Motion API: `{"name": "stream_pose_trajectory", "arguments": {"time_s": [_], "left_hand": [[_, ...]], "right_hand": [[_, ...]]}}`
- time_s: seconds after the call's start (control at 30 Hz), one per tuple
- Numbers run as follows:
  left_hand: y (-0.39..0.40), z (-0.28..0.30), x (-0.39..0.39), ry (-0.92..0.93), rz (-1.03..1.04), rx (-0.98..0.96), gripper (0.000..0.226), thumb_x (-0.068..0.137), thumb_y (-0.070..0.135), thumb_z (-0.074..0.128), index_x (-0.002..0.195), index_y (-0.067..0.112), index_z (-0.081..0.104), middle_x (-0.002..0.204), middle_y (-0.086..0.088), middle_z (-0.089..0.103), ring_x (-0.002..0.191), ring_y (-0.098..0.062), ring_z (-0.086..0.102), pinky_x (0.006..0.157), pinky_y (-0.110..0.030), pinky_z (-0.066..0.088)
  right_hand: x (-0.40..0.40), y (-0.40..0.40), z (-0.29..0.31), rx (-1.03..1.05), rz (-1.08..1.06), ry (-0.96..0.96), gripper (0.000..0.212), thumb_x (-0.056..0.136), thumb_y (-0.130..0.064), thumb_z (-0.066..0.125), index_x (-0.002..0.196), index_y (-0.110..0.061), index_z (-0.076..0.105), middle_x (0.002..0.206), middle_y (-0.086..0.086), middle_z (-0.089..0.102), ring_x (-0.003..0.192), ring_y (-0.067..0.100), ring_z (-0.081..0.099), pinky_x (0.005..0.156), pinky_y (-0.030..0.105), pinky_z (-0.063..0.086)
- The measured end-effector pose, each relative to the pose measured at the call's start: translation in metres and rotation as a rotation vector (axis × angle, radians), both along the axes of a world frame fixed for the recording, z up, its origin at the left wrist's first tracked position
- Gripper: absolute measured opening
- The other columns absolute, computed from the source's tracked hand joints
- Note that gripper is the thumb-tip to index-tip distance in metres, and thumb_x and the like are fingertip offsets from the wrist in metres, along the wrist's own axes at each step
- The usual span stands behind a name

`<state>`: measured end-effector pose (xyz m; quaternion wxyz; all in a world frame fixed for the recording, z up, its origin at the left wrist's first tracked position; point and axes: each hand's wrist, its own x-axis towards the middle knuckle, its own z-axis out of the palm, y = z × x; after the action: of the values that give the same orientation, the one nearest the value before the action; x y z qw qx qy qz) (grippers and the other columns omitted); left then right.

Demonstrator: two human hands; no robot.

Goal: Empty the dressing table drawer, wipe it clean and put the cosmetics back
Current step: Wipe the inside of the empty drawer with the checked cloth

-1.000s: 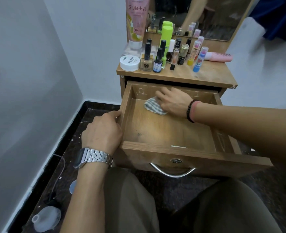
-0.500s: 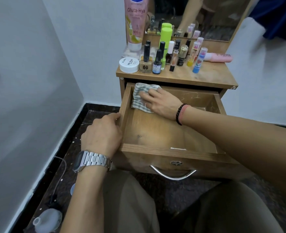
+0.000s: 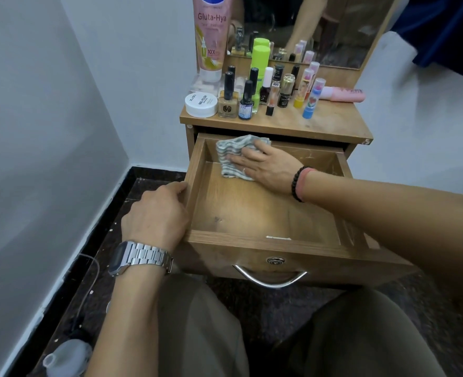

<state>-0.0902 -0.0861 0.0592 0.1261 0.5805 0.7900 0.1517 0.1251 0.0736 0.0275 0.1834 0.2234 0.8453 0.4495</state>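
Note:
The wooden drawer (image 3: 252, 242) of the dressing table is pulled out, and its floor holds nothing but a cloth. My right hand (image 3: 268, 167) presses this grey striped cloth (image 3: 230, 152) with straight fingers into the drawer's back left corner, partly up the back wall. My left hand (image 3: 154, 216), with a metal watch at the wrist, grips the drawer's left wall from outside. The cosmetics stand on the table top (image 3: 333, 126): a white jar (image 3: 201, 104), several nail polish bottles (image 3: 228, 100), a tall pink tube (image 3: 210, 36), a green bottle (image 3: 261, 59) and a pink tube lying flat (image 3: 343, 94).
A mirror (image 3: 320, 28) rises behind the cosmetics. White walls close in at the left and behind the table. A clear plastic bottle (image 3: 67, 355) and a thin cable (image 3: 90, 263) lie on the dark floor at the left. My knees sit just below the drawer's metal handle (image 3: 269, 280).
My right hand has slid the cloth from the middle of the drawer's back to the back left corner and up against the back wall. The left hand has stayed on the drawer's side.

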Motion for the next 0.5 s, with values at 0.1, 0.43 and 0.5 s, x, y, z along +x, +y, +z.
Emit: {"name": "stream_pose_trajectory", "arguments": {"time_s": [0.1,0.43,0.5], "left_hand": [[0.0,0.0,-0.001,-0.002,-0.004,0.001,0.055,0.09,0.017,0.038,0.136,0.045,0.044,0.126,-0.012,0.059,0.108,-0.04,0.055,0.08,-0.041,0.044],[0.002,-0.001,-0.002,-0.018,-0.024,0.005,0.051,0.09,0.021,0.037,0.135,0.044,0.045,0.127,-0.01,0.06,0.109,-0.039,0.056,0.084,-0.043,0.046],[0.002,-0.001,-0.002,-0.018,-0.023,0.007,0.051,0.09,0.02,0.037,0.135,0.044,0.045,0.128,-0.01,0.059,0.111,-0.039,0.055,0.085,-0.043,0.045]], "right_hand": [[0.03,-0.01,0.017,-0.068,-0.082,-0.042,0.048,0.099,-0.027,0.044,0.146,-0.02,0.039,0.161,-0.001,0.019,0.137,0.026,0.031,0.111,0.044,0.029],[0.063,-0.041,0.037,-0.194,-0.499,-0.121,0.042,0.102,-0.031,0.035,0.143,-0.029,0.045,0.161,-0.01,0.011,0.129,0.021,0.032,0.096,0.035,0.032],[0.065,-0.044,0.037,-0.172,-0.526,-0.131,0.043,0.102,-0.03,0.034,0.143,-0.028,0.043,0.161,-0.007,0.013,0.13,0.022,0.033,0.097,0.035,0.032]]}}
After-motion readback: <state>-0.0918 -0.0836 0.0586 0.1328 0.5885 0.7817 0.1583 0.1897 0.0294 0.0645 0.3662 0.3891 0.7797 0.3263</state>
